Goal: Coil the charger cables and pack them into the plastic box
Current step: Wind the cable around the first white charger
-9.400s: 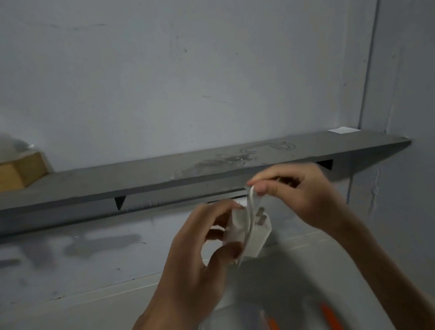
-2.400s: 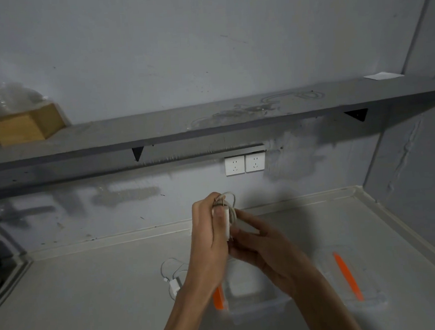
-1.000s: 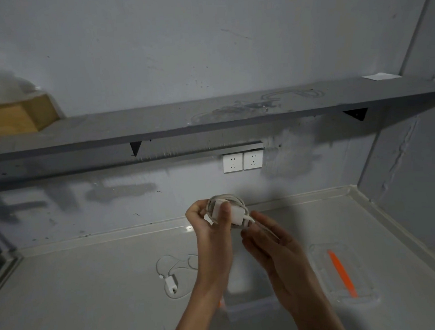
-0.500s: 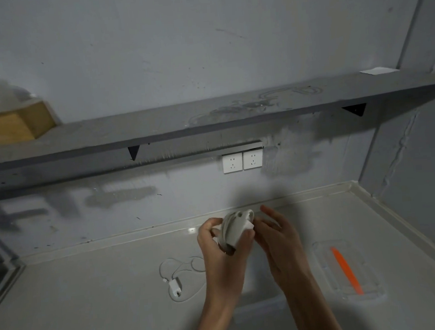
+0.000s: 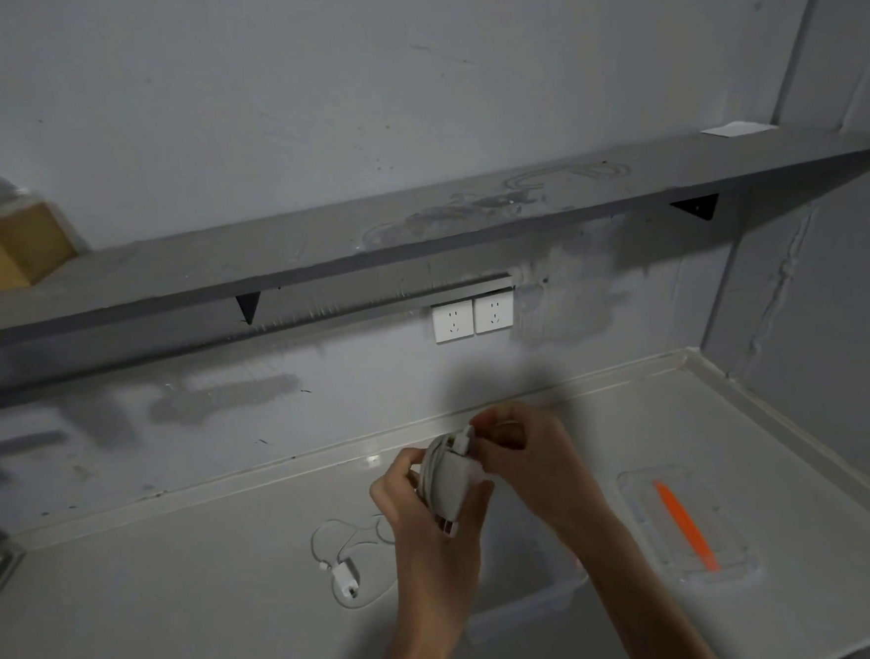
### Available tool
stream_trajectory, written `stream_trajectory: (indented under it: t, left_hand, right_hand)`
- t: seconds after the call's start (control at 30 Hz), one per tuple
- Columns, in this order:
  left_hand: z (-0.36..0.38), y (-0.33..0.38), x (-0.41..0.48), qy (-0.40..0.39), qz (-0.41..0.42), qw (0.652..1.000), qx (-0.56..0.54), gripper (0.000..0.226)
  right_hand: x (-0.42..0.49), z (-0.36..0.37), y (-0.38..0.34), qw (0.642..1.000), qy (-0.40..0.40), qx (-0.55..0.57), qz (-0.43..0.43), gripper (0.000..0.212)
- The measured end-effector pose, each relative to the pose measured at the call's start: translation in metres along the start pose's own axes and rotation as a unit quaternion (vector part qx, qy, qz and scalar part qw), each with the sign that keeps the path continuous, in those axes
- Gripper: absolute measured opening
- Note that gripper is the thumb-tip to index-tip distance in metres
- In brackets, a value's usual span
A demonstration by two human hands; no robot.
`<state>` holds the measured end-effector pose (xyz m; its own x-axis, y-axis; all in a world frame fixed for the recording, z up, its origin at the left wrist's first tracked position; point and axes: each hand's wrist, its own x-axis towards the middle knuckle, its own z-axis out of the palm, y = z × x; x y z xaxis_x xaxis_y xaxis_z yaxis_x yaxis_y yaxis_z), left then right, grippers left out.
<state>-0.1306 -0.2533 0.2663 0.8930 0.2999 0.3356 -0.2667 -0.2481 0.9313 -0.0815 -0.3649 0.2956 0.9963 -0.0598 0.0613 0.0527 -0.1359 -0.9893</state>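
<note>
Lowered toward the counter since a second ago, both hands work over the plastic box (image 5: 524,601) at 6 o'clock: left hand (image 5: 436,524) grasping the wound charger (image 5: 449,488), right hand (image 5: 529,456) pinching its cable end, which, judging by the loose tuck, could spring free and uncoil, while the second charger (image 5: 344,575) lies loose at 9 o'clock.

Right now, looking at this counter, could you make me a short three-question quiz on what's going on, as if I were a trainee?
1. True or false: the left hand holds a white charger with its cable wound round it.
2. Multiple choice: where is the second charger? A) on the shelf B) on the counter, cable loose C) plugged into the wall sockets
3. Fill in: the lid with the orange strip lies on the counter, to the ____ of the hands.

Key: 1 true; 2 B; 3 right. The right hand pinches the cable's end at the charger's top.
</note>
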Motion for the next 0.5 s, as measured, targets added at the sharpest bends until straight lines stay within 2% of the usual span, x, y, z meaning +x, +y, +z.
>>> stream_trajectory:
  t: [0.27, 0.4, 0.5]
  left_hand:
    - [-0.018, -0.014, 0.017, -0.062, -0.03, 0.997, -0.019, 0.054]
    - [-0.024, -0.02, 0.024, -0.11, -0.077, 0.99, -0.039, 0.051]
    - [-0.025, -0.025, 0.025, -0.125, -0.063, 0.99, -0.026, 0.052]
  right_hand:
    - [0.011, -0.004, -0.007, 0.998, -0.04, 0.034, 0.04, 0.024]
    - [0.012, -0.008, -0.012, 0.995, -0.048, 0.049, 0.079, 0.022]
    - [0.012, -0.007, -0.008, 0.99, -0.054, 0.061, 0.113, 0.022]
